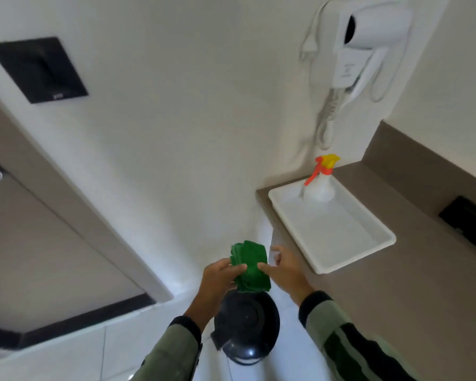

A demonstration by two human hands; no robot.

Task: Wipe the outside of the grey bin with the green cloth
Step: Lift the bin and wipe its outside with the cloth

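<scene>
Folded cloth (pixel 249 266) held between both hands, above the bin (pixel 246 325).

The left hand (pixel 220 274) pinches the cloth's left edge, thumb on top; the right hand (pixel 282 268) touches its right edge with fingers spread, not closed around it. The dark, round-lidded bin stands on the floor just below the hands, its lid partly covered by the cloth. On the surface (pixel 396 284) to the right, a white tray (pixel 341 229) carries a spray bottle (pixel 320 185). A wall hairdryer (pixel 368 42) bears a small mark, too blurred to read.
</scene>
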